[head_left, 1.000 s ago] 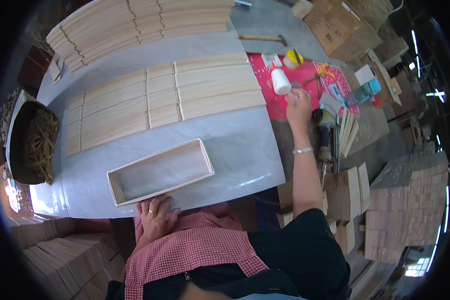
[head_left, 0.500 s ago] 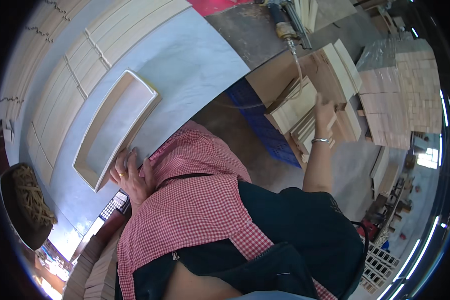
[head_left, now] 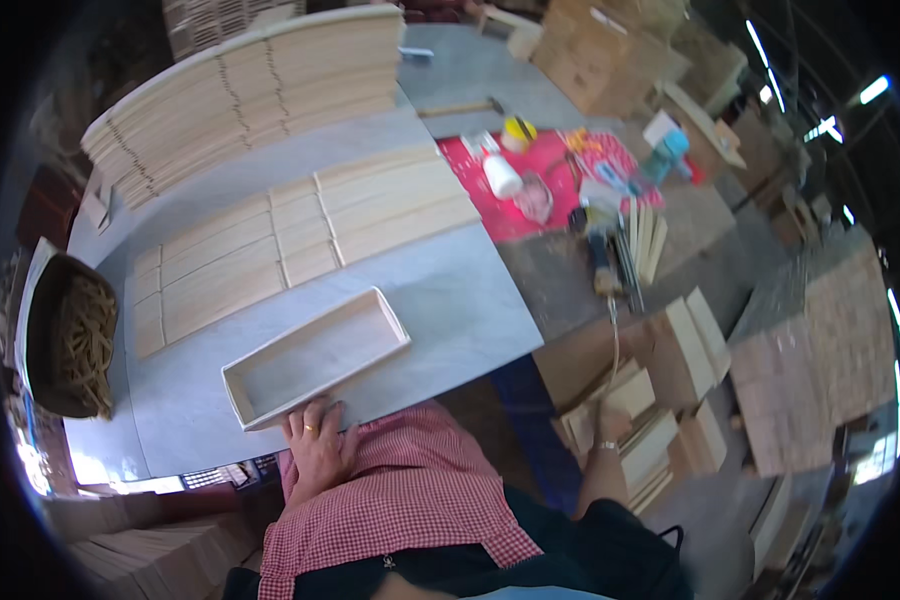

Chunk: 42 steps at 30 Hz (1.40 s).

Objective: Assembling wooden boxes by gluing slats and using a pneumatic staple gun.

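a dark round basket [head_left: 45, 350] at the far left holds a tangle of tan strips [head_left: 88, 345]. right of it, on the grey table [head_left: 460, 300], lies a long, shallow, pale wooden tray [head_left: 315, 355], rectangular, open-topped and empty, set at a slant near the table's near edge. the left hand [head_left: 318, 445] rests flat at the tray's near rim, fingers spread and touching the wood, not clamped on it. flat wooden slats [head_left: 300, 240] lie in rows beyond the tray. low at the right, the right hand [head_left: 610, 425] reaches into stacked wooden blocks [head_left: 635, 430] below the table; whether its fingers grip one cannot be told.
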Available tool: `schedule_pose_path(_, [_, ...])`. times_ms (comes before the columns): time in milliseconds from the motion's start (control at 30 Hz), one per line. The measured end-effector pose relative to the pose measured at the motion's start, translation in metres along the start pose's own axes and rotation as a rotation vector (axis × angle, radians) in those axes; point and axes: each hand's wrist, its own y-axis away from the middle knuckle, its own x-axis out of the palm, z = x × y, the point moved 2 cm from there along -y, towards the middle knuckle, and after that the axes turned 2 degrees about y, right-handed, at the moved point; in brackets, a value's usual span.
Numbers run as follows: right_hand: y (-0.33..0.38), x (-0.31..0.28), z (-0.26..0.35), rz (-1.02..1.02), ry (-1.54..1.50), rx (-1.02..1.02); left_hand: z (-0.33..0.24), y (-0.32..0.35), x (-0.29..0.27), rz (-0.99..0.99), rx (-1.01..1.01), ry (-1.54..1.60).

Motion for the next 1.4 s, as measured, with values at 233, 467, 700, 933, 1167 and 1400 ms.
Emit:
schedule_pose_path(233, [-0.01,-0.135,0.034,-0.284,-0.611,0.141,0.001,0.003,-0.013,-0.008,0.013,0.069])
schedule_pose_path(467, [0.083,-0.347,0.204,-0.146,-0.946,-1.123,-0.024,-0.034,-0.069,0.0,-0.237,0.87])
schedule_pose_path(700, [0.252,-0.384,0.307,0.433,-0.832,-2.21,-0.006,-0.038,-0.134,-0.144,-0.928,1.736])
schedule_pose_path(933, [0.276,-0.404,0.337,0.128,-0.606,-2.37,0.045,0.03,-0.128,-0.614,-0.952,1.741])
schedule_pose_path(1167, [0.264,-0.403,0.36,0.094,-0.567,-2.44,0.041,0.026,-0.135,-0.66,-0.995,1.722])
schedule_pose_path(1400, [0.229,-0.4,0.37,0.252,-0.566,-2.237,0.08,0.04,-0.137,-0.366,-0.77,0.515])
